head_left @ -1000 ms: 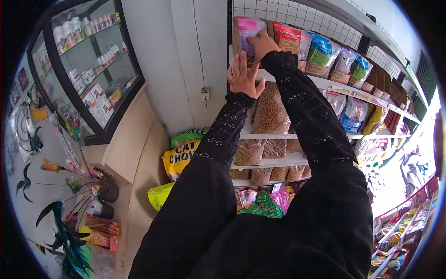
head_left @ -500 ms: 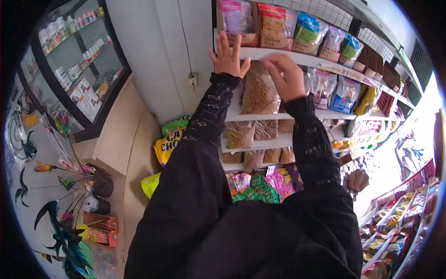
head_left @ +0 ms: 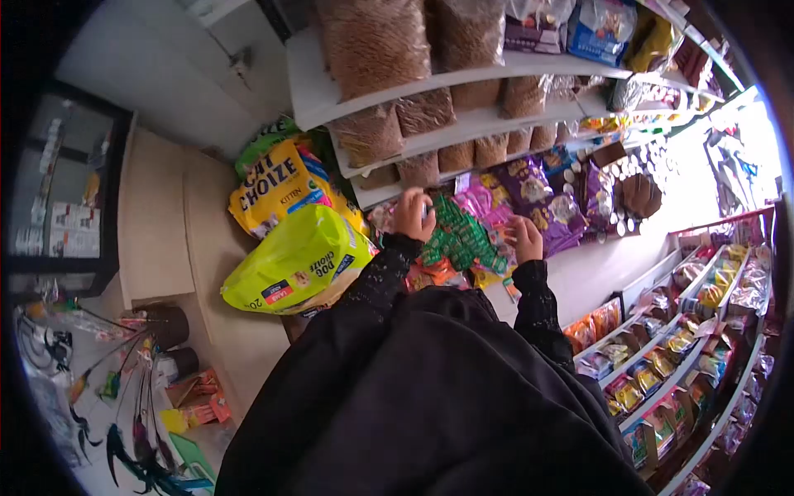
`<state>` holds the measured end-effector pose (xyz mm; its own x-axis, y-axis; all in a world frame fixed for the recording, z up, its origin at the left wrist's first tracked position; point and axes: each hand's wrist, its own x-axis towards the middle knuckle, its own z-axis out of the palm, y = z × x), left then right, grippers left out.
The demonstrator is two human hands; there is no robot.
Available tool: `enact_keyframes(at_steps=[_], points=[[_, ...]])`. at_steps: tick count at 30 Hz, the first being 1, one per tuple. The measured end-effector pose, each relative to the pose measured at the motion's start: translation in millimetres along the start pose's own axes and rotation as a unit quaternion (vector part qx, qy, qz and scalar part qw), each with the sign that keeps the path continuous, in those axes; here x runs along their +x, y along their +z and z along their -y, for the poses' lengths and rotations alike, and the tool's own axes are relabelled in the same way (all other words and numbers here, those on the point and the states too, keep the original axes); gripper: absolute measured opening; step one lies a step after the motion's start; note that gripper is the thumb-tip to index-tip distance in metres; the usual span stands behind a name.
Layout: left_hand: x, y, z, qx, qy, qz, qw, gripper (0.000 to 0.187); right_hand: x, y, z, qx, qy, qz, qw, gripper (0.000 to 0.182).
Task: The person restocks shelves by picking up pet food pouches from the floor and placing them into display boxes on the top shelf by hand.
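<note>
Your left hand (head_left: 412, 215) and right hand (head_left: 526, 240), both part-curled, flank overlapping, uncountable green packets (head_left: 460, 235); with fingertips partly hidden, grip cannot be determined.

- Pale grey wall (head_left: 157, 74), upper left, with a small wall socket (head_left: 241, 64)
- Black-framed glass cabinet (head_left: 122, 165) at the far left
- Beige worktop (head_left: 161, 240) beside the cabinet
- White shelves (head_left: 310, 83) against the wall
- Stepped display rack (head_left: 641, 354), lower right
- Glaring white light (head_left: 703, 161) at the right
</note>
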<state>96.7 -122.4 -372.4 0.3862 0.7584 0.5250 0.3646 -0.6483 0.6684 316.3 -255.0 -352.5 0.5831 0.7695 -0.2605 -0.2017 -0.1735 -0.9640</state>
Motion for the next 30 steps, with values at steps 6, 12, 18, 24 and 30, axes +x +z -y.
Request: enact_keyframes(at_steps=[6, 12, 18, 24, 30], points=[[-105, 63, 28, -0.033, -0.181, 0.204, 0.961, 0.019, -1, -65, -101, -0.080, 0.145, -0.004, 0.986, 0.017], [-156, 125, 54, -0.062, -0.324, 0.318, 0.889, 0.012, 40, -122, -222, -0.250, 0.139, 0.036, 0.958, 0.019], [-195, 224, 98, -0.131, -0.423, 0.280, 0.852, 0.010, 129, -164, -295, -0.371, 0.113, 0.002, 0.922, 0.023], [-204, 318, 143, -0.122, -0.456, 0.340, 0.813, 0.015, 194, -186, -350, -0.524, -0.027, -0.106, 0.844, 0.051], [-205, 377, 161, -0.129, -0.469, 0.334, 0.807, 0.017, 187, -188, -412, -0.424, 0.262, -0.237, 0.834, 0.069]])
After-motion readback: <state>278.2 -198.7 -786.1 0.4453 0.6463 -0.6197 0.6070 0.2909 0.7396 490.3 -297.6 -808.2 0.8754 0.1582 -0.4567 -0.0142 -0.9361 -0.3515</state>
